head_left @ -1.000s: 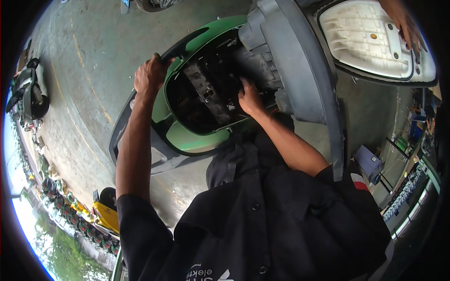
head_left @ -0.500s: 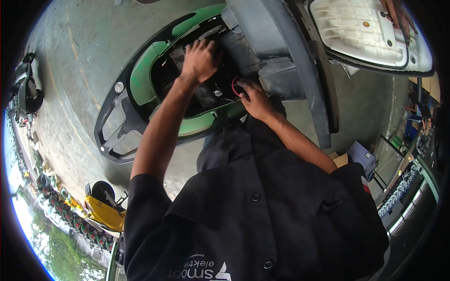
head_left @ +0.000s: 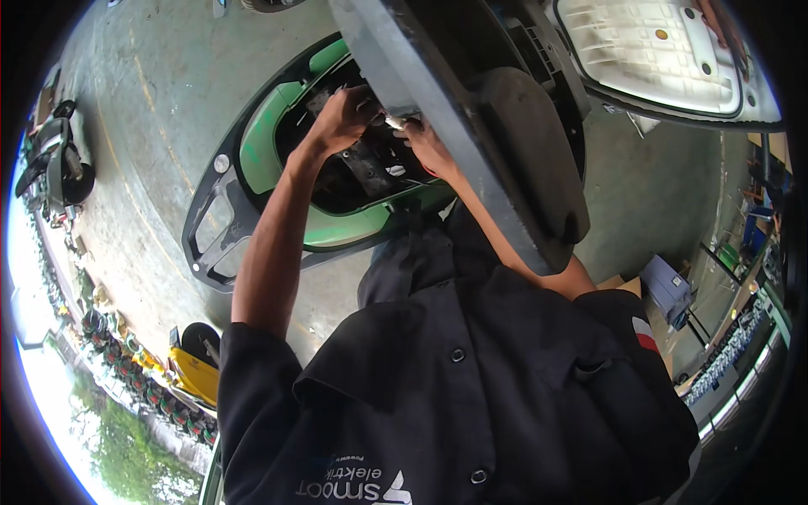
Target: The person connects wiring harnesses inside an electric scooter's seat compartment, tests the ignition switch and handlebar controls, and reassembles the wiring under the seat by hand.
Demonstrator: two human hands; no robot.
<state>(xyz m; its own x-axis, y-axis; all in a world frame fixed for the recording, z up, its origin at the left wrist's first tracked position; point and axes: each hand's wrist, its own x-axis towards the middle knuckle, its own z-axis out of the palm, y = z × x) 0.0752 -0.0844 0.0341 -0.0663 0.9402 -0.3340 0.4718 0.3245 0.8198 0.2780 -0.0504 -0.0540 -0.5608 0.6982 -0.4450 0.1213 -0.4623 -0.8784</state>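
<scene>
My left hand (head_left: 343, 119) reaches into the open body of a green scooter (head_left: 263, 151), its fingers bent and partly hidden. Close beside it on the right, my right hand (head_left: 427, 150) has its fingers closed at a small light-coloured piece (head_left: 394, 123), too small to identify. The hands nearly meet over the dark cavity (head_left: 358, 172), where metal parts show. A large grey-black plastic compartment (head_left: 471, 143) stands tilted over the cavity's right side and covers part of my right forearm. The scooter's black rear frame (head_left: 202, 227) lies left of my left forearm.
An upturned seat with a white underside (head_left: 648, 55) is at the top right, with another person's hand at its edge. A yellow vehicle (head_left: 195, 374) stands lower left, a dark motorcycle (head_left: 63, 164) far left. A grey-blue box (head_left: 665, 290) is at the right.
The grey-black compartment has tipped left over the cavity. My left hand left the scooter's rim and moved inside; my right hand has shifted up and left towards it. A red loop seen earlier no longer shows.
</scene>
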